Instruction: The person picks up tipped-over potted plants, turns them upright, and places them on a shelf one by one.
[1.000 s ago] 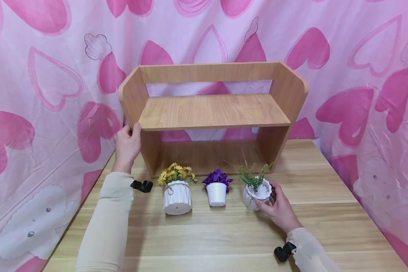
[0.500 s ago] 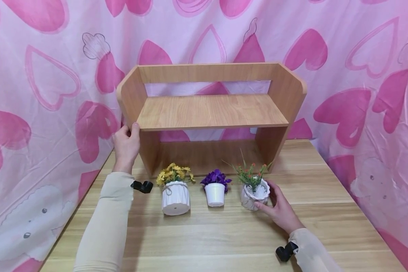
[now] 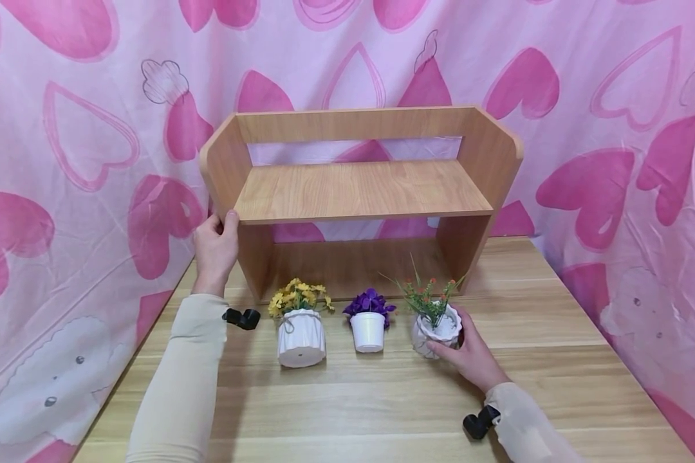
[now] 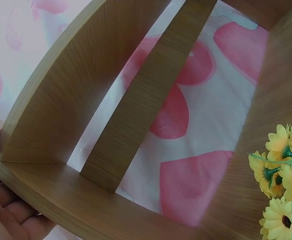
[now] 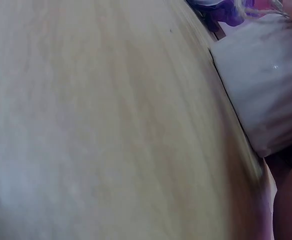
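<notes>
A two-level wooden shelf [image 3: 361, 190] stands at the back of the table. My left hand [image 3: 216, 251] grips the edge of its left side panel, by the front corner of the middle board; in the left wrist view the fingers [image 4: 21, 215] curl behind the panel. On the right, my right hand [image 3: 469, 354] holds a white pot with green stems and small red flowers [image 3: 434, 331], thumb in front and fingers round its far side. The right wrist view shows this pot [image 5: 261, 85] at the tabletop. Beside it stands a small white pot with purple flowers [image 3: 368, 331].
A white ribbed pot with yellow flowers [image 3: 301, 337], tied with twine, stands at the left of the row, in front of the shelf. The wooden table [image 3: 347, 411] runs toward me. A pink heart-patterned curtain [image 3: 104, 141] hangs behind and on both sides.
My right hand shifts very slightly to the left around the pot, its wrist turning a little. The left hand, the shelf and the flower pots stay as they were.
</notes>
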Action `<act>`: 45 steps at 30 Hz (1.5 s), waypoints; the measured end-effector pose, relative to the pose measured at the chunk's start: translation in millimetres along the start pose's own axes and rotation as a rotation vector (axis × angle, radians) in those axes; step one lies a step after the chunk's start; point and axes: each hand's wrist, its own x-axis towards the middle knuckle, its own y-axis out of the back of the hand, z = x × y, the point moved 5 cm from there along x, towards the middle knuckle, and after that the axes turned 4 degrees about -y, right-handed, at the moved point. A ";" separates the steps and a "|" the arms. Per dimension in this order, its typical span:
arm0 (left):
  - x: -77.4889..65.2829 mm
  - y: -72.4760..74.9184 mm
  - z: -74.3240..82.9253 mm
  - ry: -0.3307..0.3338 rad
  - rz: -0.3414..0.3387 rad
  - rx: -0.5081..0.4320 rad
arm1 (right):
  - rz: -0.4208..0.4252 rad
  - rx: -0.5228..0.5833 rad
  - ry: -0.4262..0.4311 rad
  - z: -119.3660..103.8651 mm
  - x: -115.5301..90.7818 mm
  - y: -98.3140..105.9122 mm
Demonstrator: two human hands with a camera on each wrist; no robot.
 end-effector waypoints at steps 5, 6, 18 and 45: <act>-0.2 -1.2 -0.6 -0.008 -0.002 0.008 | 0.026 0.024 -0.037 0.8 0.0 -0.7; 0.1 -1.9 -0.7 -0.010 -0.006 0.009 | 0.029 0.020 -0.049 1.5 -0.5 -0.5; -2.5 -1.9 -3.1 -0.005 -0.026 -0.008 | 0.101 0.015 -0.049 2.1 -4.1 -4.2; -0.3 1.1 -2.4 -0.020 -0.024 0.002 | 0.132 0.032 -0.018 -57.9 -8.2 9.4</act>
